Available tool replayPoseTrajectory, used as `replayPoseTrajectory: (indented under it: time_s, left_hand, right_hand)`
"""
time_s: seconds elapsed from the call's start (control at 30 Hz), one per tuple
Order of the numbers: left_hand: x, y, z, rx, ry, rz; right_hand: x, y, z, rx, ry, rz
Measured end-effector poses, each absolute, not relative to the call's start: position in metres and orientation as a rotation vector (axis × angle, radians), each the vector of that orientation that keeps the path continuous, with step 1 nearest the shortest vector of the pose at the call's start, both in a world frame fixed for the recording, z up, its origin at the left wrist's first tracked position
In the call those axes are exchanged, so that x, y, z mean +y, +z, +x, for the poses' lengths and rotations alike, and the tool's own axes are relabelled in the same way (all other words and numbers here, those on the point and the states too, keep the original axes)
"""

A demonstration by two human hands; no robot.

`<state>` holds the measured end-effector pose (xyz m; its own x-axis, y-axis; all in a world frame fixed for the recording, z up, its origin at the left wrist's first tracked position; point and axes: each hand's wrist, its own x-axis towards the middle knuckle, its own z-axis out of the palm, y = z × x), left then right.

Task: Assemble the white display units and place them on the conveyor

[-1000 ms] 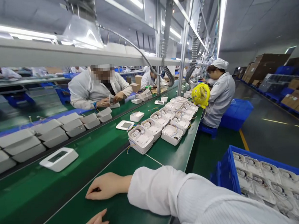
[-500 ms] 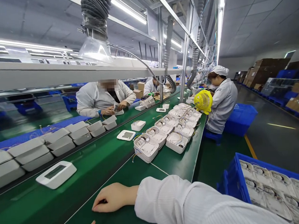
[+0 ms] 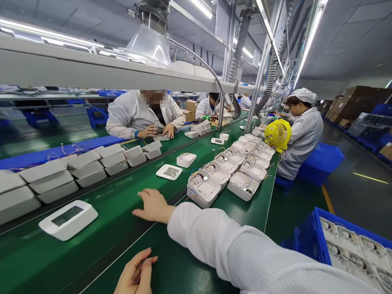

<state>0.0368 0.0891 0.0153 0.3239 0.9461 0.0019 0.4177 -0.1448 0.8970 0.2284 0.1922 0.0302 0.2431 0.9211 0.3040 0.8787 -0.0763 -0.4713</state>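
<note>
- Holding nothing in the left hand (image 3: 133,279), loosely curled above the green bench (image 3: 182,279).
- Hovering over the belt (image 3: 104,229) with an empty, spread right hand (image 3: 154,205), just short of the white display unit (image 3: 169,172) lying there, screen up.
- Not yet lifting anything; apparently wired already but left open, judging by white casings (image 3: 227,163) grouped on the bench.
- Farther off, white-coated coworkers (image 3: 144,116), yellow fan (image 3: 278,136), stacked cartons (image 3: 359,101).

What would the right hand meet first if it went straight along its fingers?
The right hand would probably meet the stacked white casings across the green belt; its height is unclear.
</note>
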Motion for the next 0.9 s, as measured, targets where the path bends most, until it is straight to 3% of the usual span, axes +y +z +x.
replayPoseTrajectory:
  time_s: [0.17,0.5,0.77,0.9]
  left_hand:
    - [0.112,0.005,0.036,1.198,0.813,1.772]
    - [0.121,0.005,0.038,1.081,0.815,1.832]
    - [0.13,0.011,0.038,1.058,0.915,1.332]
    - [0.149,0.016,0.027,1.044,1.135,1.201]
  right_hand:
    - [0.234,0.033,0.265,-1.399,0.077,-2.324]
    - [0.237,0.037,0.301,-1.232,-0.003,-2.431]
    - [0.232,0.062,0.259,-1.326,0.229,-2.117]
    - [0.209,0.035,0.186,-1.509,0.658,-1.755]
